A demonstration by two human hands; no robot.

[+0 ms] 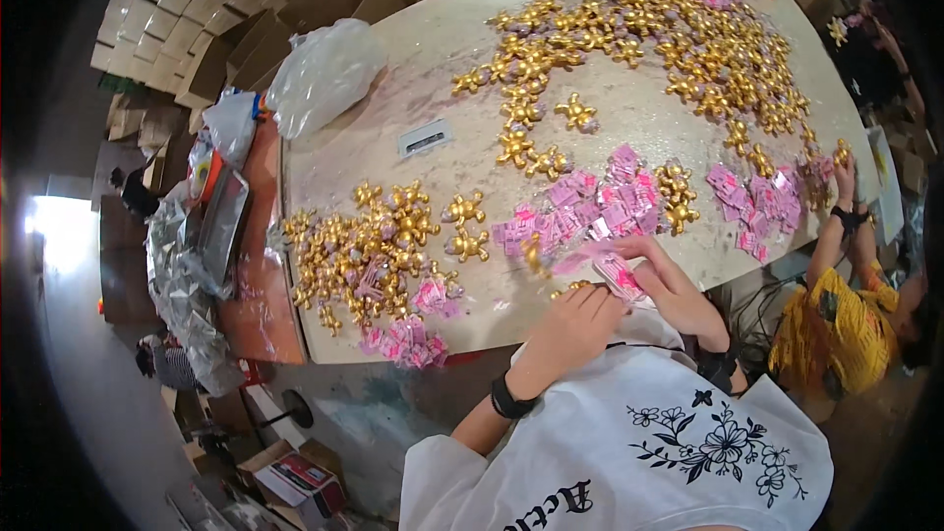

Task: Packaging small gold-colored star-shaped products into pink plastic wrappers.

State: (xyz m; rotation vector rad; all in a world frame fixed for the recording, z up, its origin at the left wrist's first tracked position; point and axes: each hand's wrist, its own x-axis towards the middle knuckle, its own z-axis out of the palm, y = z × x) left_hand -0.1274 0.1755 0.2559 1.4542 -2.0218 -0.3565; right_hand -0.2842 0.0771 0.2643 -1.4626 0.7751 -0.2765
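Observation:
My right hand [674,290] is closed around a small stack of pink printed packets [621,278], held just past the table's near edge. Beside it, my left hand [575,332] has its fingers curled together, close to the packets; what they grip is hidden. A bit of a shiny gold figure [573,287] peeks out beyond the left knuckles. Farther out, a blurred gold bear-shaped figure [535,255] is near the end of a pink strip. A loose pile of pink packets [590,205] spreads on the table ahead of both hands.
Gold bear figures [359,251] are heaped at the left, with a larger heap [708,49] at the far right. More pink packets [757,202] lie to the right, near a co-worker's hand [844,177]. A clear plastic bag [327,74] rests at the far left edge.

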